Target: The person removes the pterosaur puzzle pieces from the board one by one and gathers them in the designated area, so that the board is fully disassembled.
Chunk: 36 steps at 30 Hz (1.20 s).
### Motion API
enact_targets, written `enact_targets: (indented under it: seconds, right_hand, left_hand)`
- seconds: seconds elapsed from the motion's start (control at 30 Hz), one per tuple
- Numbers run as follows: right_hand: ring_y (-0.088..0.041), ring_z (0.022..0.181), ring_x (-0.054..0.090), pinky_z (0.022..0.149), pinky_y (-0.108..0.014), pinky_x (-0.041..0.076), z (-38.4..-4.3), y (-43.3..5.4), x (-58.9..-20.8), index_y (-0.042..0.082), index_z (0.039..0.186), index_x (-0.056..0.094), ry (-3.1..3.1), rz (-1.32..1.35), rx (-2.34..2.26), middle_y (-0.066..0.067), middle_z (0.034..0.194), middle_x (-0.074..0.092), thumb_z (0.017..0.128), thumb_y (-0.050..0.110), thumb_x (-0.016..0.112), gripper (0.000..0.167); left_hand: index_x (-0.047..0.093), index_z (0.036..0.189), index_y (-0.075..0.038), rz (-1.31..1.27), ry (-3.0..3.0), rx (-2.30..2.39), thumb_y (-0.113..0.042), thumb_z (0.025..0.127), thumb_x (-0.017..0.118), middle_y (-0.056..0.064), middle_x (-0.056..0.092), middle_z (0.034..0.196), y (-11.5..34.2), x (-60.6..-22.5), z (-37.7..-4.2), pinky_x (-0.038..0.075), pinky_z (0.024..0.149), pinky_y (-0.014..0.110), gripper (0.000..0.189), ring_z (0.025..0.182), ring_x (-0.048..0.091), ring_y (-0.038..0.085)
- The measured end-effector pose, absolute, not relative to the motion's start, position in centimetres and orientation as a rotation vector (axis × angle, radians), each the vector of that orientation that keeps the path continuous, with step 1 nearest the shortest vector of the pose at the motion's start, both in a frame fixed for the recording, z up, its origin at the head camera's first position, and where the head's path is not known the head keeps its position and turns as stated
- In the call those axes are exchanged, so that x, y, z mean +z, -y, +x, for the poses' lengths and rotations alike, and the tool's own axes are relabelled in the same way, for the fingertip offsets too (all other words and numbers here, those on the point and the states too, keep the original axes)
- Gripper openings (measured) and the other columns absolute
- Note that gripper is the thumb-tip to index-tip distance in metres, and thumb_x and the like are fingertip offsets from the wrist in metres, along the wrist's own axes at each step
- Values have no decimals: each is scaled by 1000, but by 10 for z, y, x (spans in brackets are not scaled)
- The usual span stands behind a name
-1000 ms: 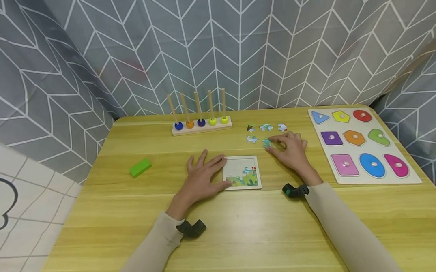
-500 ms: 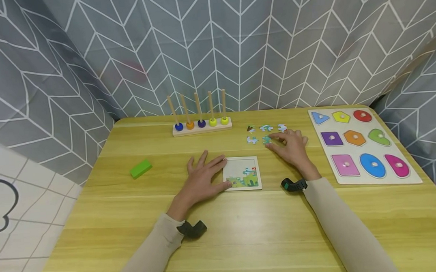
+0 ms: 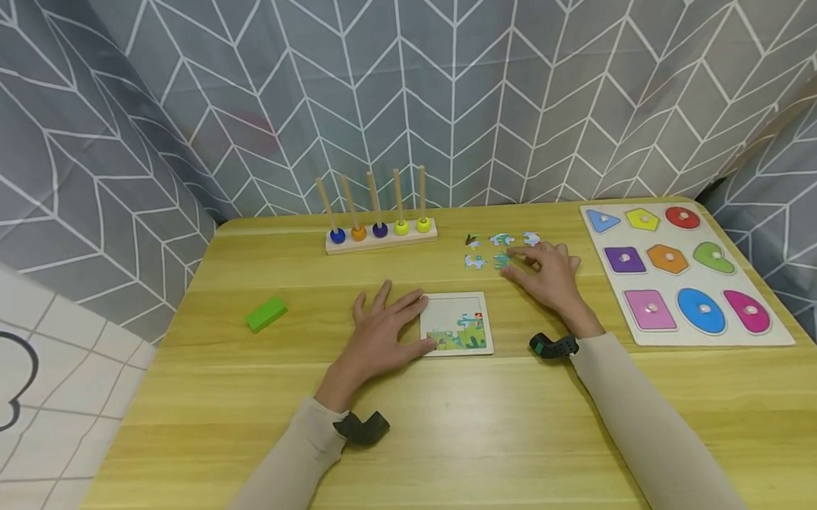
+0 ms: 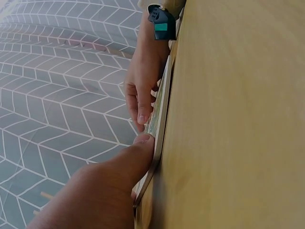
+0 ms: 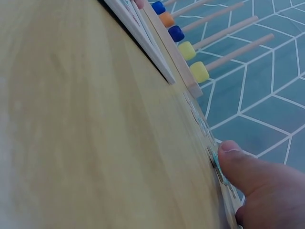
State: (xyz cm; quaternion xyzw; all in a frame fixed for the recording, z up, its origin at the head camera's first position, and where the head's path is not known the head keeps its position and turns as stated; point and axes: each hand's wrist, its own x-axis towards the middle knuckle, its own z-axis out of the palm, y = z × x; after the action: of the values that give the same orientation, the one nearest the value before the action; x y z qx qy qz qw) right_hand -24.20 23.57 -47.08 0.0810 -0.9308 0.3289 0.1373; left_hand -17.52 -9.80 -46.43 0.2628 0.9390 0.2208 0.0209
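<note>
A small framed jigsaw puzzle (image 3: 455,304) lies flat on the wooden table, with joined green and blue pieces along its lower and right parts. My left hand (image 3: 382,337) rests at its left side, fingers spread, fingertips and thumb on the frame's edge. Farther back, my right hand (image 3: 549,278) pinches a teal jigsaw piece (image 3: 501,260) between thumb and index finger, low over the tabletop. The right wrist view shows the thumb (image 5: 233,155) against that piece's edge, while the index finger is hidden there. Several loose jigsaw pieces (image 3: 476,262) lie beside and behind it.
A wooden stacking base with upright pegs and coloured beads (image 3: 380,241) stands at the back edge. On the right lies a shape board (image 3: 683,273) with knobbed colourful shapes. A green block (image 3: 266,314) sits at the left. Behind the table hangs a patterned grey curtain (image 3: 442,94).
My right hand stays at the teal piece with only a slight shift of its fingers. The left hand keeps its place on the frame. The head view has shifted slightly.
</note>
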Motion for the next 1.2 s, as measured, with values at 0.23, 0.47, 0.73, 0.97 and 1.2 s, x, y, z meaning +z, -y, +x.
enact_targets:
  seconds: [0.23, 0.47, 0.73, 0.97, 1.2]
  right_hand:
    - [-27, 85, 38, 86, -51, 16, -240, -235, -471, 8, 123, 74, 2602, 304, 1036, -18, 94, 66, 90, 25, 78, 37]
    - [-22, 83, 39, 80, -42, 16, -232, -229, -471, 8, 115, 76, 2546, 445, 1109, -10, 87, 64, 87, 18, 80, 30]
    - [-17, 85, 43, 81, -38, 23, -214, -218, -471, 12, 115, 77, 2590, 643, 1203, -4, 89, 66, 86, 15, 81, 30]
    - [-14, 90, 48, 84, -38, 28, -199, -208, -470, 15, 116, 77, 2635, 802, 1250, 0, 94, 67, 84, 17, 83, 32]
    - [-17, 101, 46, 86, -40, 24, -190, -202, -464, 19, 116, 77, 2706, 931, 1174, 1, 104, 65, 82, 22, 85, 35]
  left_hand:
    - [42, 156, -28, 812, -2914, 685, -65, 92, 60, -12, 36, 165, 98, -464, -174, -1, 117, 73, 77, 159, 10, 39]
    - [41, 157, -29, 799, -2907, 673, -66, 93, 57, -14, 33, 166, 98, -465, -174, -2, 118, 72, 76, 160, 9, 38]
    - [39, 157, -30, 795, -2898, 665, -67, 93, 56, -15, 32, 166, 99, -464, -174, -3, 118, 72, 77, 160, 6, 37]
    - [38, 158, -31, 797, -2906, 647, -68, 93, 55, -16, 32, 166, 98, -464, -175, -2, 118, 71, 77, 160, 6, 36]
    - [39, 158, -31, 793, -2907, 638, -69, 93, 54, -15, 32, 166, 97, -463, -175, -2, 118, 71, 77, 160, 7, 37]
